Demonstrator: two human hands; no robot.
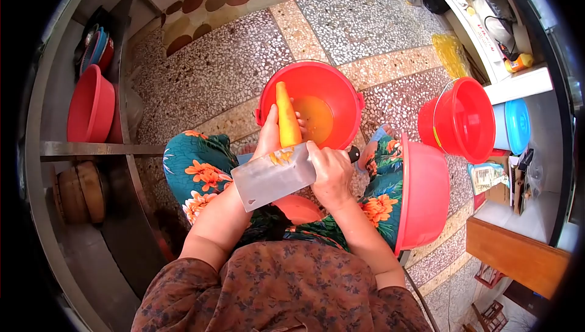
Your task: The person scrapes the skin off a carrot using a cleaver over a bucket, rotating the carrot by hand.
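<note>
- Carrot [287, 118]: above red bucket [337, 91]; long axis roughly fore-aft, narrow end pointing away from person, slightly left.
- Left hand [268, 135]: fingers curled round carrot.
- Right hand [332, 176]: fingers closed on cleaver [268, 181], blade by carrot's thick end.

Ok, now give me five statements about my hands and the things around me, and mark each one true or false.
1. The right hand grips a cleaver. True.
2. The left hand holds a tomato. False: it holds a yellow-orange carrot.
3. The carrot's narrow end points away from the person's body. True.
4. The cleaver's blade is spotless. False: orange scraps cling to it.
5. The large pink basin is beside the left leg. False: it is beside the right leg.
</note>
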